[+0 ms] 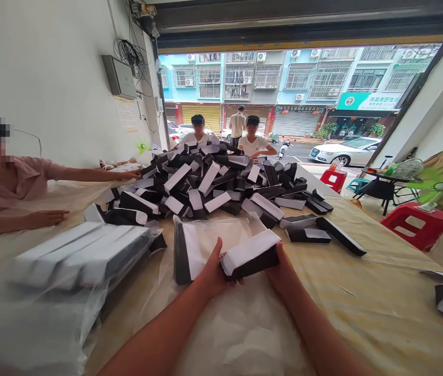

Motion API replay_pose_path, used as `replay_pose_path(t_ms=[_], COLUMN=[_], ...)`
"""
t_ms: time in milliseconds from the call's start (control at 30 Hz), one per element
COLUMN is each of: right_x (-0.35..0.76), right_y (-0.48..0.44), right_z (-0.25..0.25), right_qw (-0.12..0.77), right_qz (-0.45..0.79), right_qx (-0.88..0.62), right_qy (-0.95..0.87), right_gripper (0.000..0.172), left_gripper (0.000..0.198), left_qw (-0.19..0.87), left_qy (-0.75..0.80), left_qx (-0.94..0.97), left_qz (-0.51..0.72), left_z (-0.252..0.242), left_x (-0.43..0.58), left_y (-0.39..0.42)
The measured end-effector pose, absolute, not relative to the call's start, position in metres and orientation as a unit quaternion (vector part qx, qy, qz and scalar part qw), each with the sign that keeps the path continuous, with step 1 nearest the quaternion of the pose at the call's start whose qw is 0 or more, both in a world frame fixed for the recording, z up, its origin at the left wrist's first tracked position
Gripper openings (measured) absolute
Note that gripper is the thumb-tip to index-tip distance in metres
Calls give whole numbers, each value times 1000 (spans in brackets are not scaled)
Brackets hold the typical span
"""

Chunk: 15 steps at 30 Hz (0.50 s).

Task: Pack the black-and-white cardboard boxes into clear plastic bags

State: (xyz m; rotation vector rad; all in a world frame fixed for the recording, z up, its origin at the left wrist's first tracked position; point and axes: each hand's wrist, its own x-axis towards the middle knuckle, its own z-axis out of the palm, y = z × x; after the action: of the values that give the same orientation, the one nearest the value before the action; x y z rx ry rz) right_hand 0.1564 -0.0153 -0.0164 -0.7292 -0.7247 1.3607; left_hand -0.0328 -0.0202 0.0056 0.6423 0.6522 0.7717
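Note:
Between my two hands I hold a long black-and-white paper box [253, 251], slightly tilted above the table. My left hand [217, 269] grips its left end with the thumb up along the side. My right hand [280, 265] closes on the right end; its fingers are partly hidden behind the box. Below them lies a clear plastic bag [229, 232], spread toward me. Another black-and-white box [187, 253] stands in the bag's left side. To the left, a filled plastic bag [84, 256] holds several boxes side by side, somewhat blurred.
A large heap of black-and-white boxes [205, 183] covers the far part of the cloth-covered table [346, 313]. A co-worker [6, 183] sits at the left, one arm reaching to the heap. Two people sit behind it. Red stools [417, 222] and a green fan [440, 186] stand at right.

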Motion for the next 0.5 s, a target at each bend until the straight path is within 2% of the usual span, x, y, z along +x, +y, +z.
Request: replay_pose_path(t_ms=[200, 400, 500], right_x=[159, 153, 149], right_y=[-10, -14, -16], right_z=[-18, -15, -14], right_qw=[691, 695, 688], right_qz=[571, 557, 557], right_qx=[-336, -343, -345], right_qy=[-289, -299, -310], right_gripper=[53, 50, 51], left_gripper=[74, 49, 46], left_qw=[805, 764, 756], left_qy=[222, 254, 274], left_qx=[295, 326, 327], left_qz=[465, 496, 497], left_z=[4, -2, -2], left_x=[-30, -24, -23], left_y=[-22, -23, -23])
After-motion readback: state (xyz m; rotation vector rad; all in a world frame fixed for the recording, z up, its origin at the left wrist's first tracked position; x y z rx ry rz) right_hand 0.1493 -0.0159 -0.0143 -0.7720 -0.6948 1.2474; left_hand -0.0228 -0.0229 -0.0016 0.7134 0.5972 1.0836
